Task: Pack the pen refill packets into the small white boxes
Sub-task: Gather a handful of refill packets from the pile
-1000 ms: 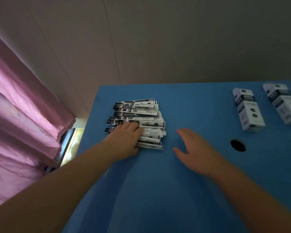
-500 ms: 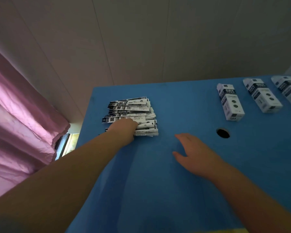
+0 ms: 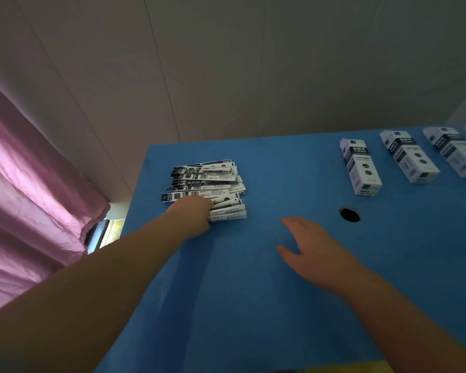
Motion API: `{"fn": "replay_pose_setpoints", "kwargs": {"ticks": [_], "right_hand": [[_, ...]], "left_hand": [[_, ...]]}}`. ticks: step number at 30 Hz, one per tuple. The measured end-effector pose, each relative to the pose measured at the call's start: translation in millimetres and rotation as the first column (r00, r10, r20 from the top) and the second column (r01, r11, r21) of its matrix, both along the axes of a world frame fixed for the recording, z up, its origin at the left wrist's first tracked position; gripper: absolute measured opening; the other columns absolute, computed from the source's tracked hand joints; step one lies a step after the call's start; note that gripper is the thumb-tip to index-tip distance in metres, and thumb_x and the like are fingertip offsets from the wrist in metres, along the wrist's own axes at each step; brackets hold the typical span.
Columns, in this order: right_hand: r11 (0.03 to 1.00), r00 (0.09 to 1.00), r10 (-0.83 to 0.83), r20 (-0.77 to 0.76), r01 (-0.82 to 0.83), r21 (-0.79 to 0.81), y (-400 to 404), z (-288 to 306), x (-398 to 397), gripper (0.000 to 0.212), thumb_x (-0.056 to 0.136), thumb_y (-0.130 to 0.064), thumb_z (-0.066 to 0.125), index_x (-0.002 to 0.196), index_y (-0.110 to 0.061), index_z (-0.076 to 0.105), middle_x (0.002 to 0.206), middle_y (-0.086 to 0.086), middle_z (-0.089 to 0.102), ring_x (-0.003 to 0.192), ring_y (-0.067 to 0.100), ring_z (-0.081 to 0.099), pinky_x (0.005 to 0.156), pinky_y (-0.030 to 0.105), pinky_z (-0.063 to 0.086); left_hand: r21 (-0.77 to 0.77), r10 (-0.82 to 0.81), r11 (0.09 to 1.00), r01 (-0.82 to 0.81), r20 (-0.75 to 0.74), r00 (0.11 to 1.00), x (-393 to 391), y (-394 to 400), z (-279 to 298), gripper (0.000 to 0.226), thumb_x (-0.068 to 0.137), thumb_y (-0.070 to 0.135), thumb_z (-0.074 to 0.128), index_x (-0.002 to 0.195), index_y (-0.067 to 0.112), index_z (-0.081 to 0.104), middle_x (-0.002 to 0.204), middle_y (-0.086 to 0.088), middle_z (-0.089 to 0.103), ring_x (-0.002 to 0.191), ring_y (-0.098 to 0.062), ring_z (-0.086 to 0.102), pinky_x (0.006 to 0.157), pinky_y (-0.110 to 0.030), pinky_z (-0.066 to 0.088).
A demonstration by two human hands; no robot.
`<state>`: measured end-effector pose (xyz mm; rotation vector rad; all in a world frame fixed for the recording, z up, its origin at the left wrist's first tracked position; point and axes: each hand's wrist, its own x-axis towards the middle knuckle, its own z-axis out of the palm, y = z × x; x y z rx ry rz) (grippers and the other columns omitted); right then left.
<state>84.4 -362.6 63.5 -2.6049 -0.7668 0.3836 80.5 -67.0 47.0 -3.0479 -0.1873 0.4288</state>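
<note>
A fanned stack of black-and-white pen refill packets (image 3: 207,179) lies at the far left of the blue table (image 3: 253,305). My left hand (image 3: 193,215) rests on the near end of that stack, its fingers curled down onto the nearest packets; whether it grips one is not visible. My right hand (image 3: 311,253) hovers flat and open over bare table to the right of the stack, holding nothing. Three small white boxes lie on their sides at the far right: one (image 3: 361,168), a second (image 3: 409,160), and a third (image 3: 457,154) cut by the frame edge.
A round black hole (image 3: 349,214) opens in the table surface between my right hand and the nearest box. A pink curtain (image 3: 30,197) hangs at the left, beyond the table's left edge. A pale panelled wall stands behind the table.
My left hand has slid further onto the near packets and curled over them. My right hand has stayed open, about where it was. The view has shifted, bringing the third box into sight.
</note>
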Motion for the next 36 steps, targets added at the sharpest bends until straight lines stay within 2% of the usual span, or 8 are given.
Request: {"fn": "replay_pose_setpoints", "kwargs": {"ticks": [3, 7, 11, 14, 21, 24, 32, 36], "right_hand": [[1.0, 1.0, -0.01, -0.001, 0.01, 0.003, -3.4, 3.1, 0.3, 0.064, 0.1, -0.042, 0.053, 0.156, -0.023, 0.029, 0.16, -0.008, 0.032, 0.149, 0.012, 0.025, 0.12, 0.032, 0.027], [1.0, 1.0, -0.015, 0.021, 0.016, -0.012, -1.4, 7.6, 3.3, 0.063, 0.1, -0.043, 0.053, 0.156, -0.023, 0.031, 0.16, -0.007, 0.033, 0.149, 0.014, 0.026, 0.12, 0.036, 0.028], [0.999, 0.998, 0.01, 0.064, -0.007, -0.047, 5.9, 14.7, 5.2, 0.062, 0.1, -0.043, 0.053, 0.155, -0.022, 0.033, 0.16, -0.006, 0.034, 0.148, 0.016, 0.028, 0.12, 0.037, 0.03], [0.997, 0.995, 0.021, 0.099, -0.014, -0.075, 10.6, 19.8, 2.5, 0.061, 0.1, -0.042, 0.053, 0.154, -0.02, 0.035, 0.157, -0.004, 0.037, 0.145, 0.018, 0.034, 0.118, 0.036, 0.031], [0.99, 0.991, -0.003, 0.132, 0.022, -0.143, 14.9, 31.6, -15.5, 0.059, 0.1, -0.042, 0.052, 0.152, -0.021, 0.036, 0.155, -0.001, 0.038, 0.144, 0.02, 0.035, 0.117, 0.036, 0.033], [0.985, 0.99, -0.038, 0.135, 0.06, -0.164, 7.4, 36.3, -22.9, 0.058, 0.099, -0.04, 0.054, 0.152, -0.02, 0.038, 0.153, 0.002, 0.04, 0.143, 0.021, 0.036, 0.116, 0.037, 0.034], [0.971, 0.984, -0.111, 0.142, 0.138, -0.196, -25.7, 46.5, -31.5, 0.06, 0.1, -0.042, 0.054, 0.153, -0.022, 0.036, 0.154, 0.001, 0.038, 0.141, 0.021, 0.038, 0.113, 0.037, 0.038], [0.967, 0.977, -0.136, 0.165, 0.167, -0.191, -48.5, 51.8, -27.1, 0.058, 0.099, -0.043, 0.055, 0.151, -0.021, 0.039, 0.15, 0.0, 0.041, 0.135, 0.021, 0.045, 0.108, 0.039, 0.043]], "left_hand": [[-0.123, 0.057, 0.991, -0.044, 0.106, 0.993, -12.5, 6.6, 0.4, 0.007, 0.088, 0.025, 0.06, 0.094, 0.022, 0.058, 0.092, 0.003, 0.056, 0.084, -0.019, 0.056, 0.068, -0.029, 0.043], [-0.31, 0.181, 0.944, -0.111, 0.208, 0.961, -30.7, 12.6, 4.2, 0.01, 0.091, 0.032, 0.061, 0.1, 0.029, 0.06, 0.085, 0.008, 0.061, 0.079, -0.018, 0.059, 0.062, -0.028, 0.041], [-0.508, 0.31, 0.85, -0.137, 0.273, 0.911, -50.2, 8.7, 8.0, 0.011, 0.094, 0.037, 0.063, 0.098, 0.039, 0.053, 0.08, 0.018, 0.059, 0.073, -0.001, 0.056, 0.056, -0.022, 0.04], [-0.6, 0.397, 0.786, -0.149, 0.305, 0.865, -63.6, 0.3, 10.2, 0.015, 0.092, 0.033, 0.063, 0.083, 0.04, 0.052, 0.077, 0.017, 0.062, 0.07, -0.001, 0.059, 0.053, -0.02, 0.04], [-0.685, 0.433, 0.723, -0.089, 0.349, 0.831, -76.3, -19.9, 10.8, 0.019, 0.091, 0.036, 0.063, 0.076, 0.043, 0.053, 0.074, 0.021, 0.062, 0.07, 0.002, 0.057, 0.056, -0.02, 0.044], [-0.709, 0.428, 0.702, -0.067, 0.345, 0.835, -75.9, -26.2, 9.3, 0.009, 0.09, 0.036, 0.064, 0.083, 0.038, 0.058, 0.074, 0.016, 0.064, 0.07, 0.0, 0.059, 0.059, -0.023, 0.049], [-0.735, 0.378, 0.678, -0.012, 0.335, 0.863, -74.0, -50.0, 13.9, 0.019, 0.091, 0.028, 0.065, 0.075, 0.034, 0.058, 0.073, 0.028, 0.063, 0.059, 0.004, 0.058, 0.045, -0.015, 0.038], [-0.742, 0.376, 0.67, 0.012, 0.353, 0.857, -62.8, -69.7, 18.3, 0.011, 0.091, 0.024, 0.065, 0.081, 0.022, 0.062, 0.069, 0.006, 0.064, 0.06, -0.006, 0.057, 0.05, -0.023, 0.042]]}}
